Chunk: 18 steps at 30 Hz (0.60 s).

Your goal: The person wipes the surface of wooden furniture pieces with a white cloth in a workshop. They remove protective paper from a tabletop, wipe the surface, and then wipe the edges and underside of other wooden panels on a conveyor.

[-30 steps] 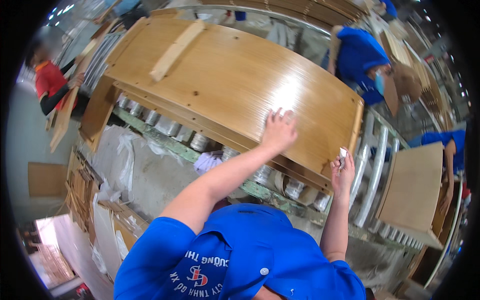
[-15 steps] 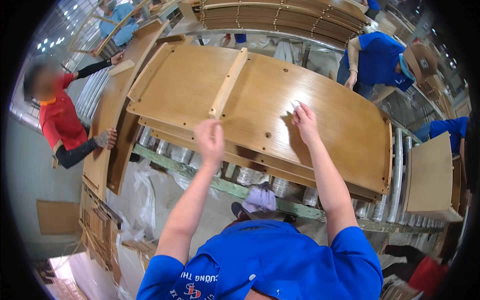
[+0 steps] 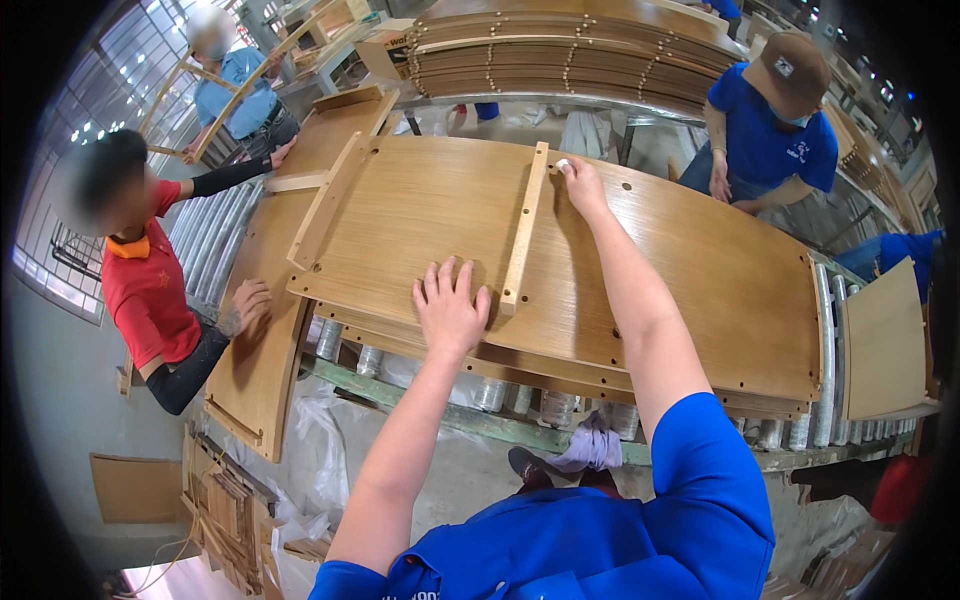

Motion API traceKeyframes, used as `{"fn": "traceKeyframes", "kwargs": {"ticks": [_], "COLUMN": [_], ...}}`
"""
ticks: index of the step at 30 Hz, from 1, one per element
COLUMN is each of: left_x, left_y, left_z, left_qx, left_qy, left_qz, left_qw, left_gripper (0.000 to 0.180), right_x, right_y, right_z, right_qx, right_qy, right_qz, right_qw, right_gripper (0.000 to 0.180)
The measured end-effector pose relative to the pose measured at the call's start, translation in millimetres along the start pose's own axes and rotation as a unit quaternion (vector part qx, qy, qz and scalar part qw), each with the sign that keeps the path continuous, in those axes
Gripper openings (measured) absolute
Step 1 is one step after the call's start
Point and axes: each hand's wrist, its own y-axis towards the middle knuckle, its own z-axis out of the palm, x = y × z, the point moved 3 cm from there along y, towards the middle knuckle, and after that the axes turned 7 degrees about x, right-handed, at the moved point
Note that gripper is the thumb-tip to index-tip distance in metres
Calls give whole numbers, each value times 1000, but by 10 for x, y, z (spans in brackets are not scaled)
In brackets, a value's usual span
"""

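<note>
Large curved wooden panel (image 3: 640,260) lies across the roller conveyor (image 3: 520,400), centre of scene. Left hand (image 3: 450,310) flat on panel's near edge, fingers spread, gripping nothing. Right hand (image 3: 580,180) at far end of the wooden batten (image 3: 525,230), fingertips pinching a small white object; grip unclear.
</note>
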Motion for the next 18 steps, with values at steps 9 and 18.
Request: {"fn": "traceKeyframes", "kwargs": {"ticks": [9,18], "left_x": [18,18], "left_y": [13,5], "left_z": [-49,-49], "left_qx": [1,-6], "left_qy": [-14,-24], "left_qz": [-4,1], "left_qw": [1000,1000], "left_gripper": [45,45], "right_x": [92,96], "right_y": [141,77], "right_z": [94,86], "right_qx": [0,1], "right_qy": [-32,-85], "right_qz": [-11,-30], "right_qw": [999,996], "right_gripper": [24,22]}}
